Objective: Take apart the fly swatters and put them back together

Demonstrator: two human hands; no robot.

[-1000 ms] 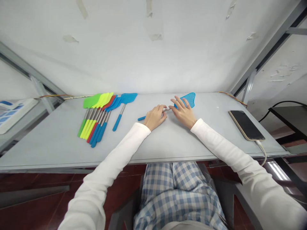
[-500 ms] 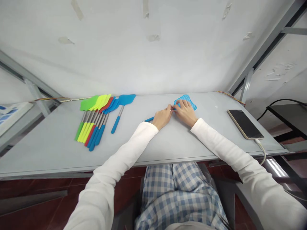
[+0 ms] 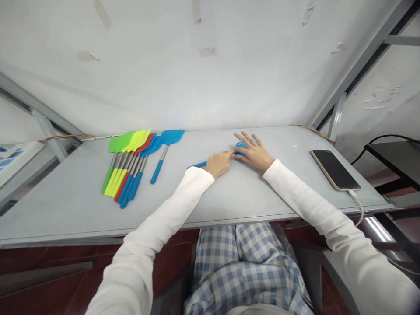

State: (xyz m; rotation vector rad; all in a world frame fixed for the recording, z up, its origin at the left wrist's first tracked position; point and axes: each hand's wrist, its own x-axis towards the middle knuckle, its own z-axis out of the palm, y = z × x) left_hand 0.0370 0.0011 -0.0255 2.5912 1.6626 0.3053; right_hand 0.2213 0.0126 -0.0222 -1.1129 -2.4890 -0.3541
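Note:
A blue fly swatter (image 3: 197, 165) lies aslant in front of me on the grey tabletop. My left hand (image 3: 219, 164) is closed around its handle, whose blue end sticks out to the left. Over the mesh head (image 3: 241, 144) rests my right hand (image 3: 257, 154), its fingers spread and the palm side down. Most of the head is hidden beneath those fingers. The two hands nearly meet where handle and head join; that spot is mostly covered.
To the left lies an overlapping row of fly swatters (image 3: 129, 159) in green, yellow, red and blue. One blue swatter (image 3: 159, 168) sits slightly apart. A phone (image 3: 335, 169) with a white cable (image 3: 357, 202) is at the right. A white wall (image 3: 210, 87) rises behind the table (image 3: 262, 197).
My right hand's fingers have gone from pinching at the join to spread over the swatter's head. The swatter and my left hand have shifted slightly left.

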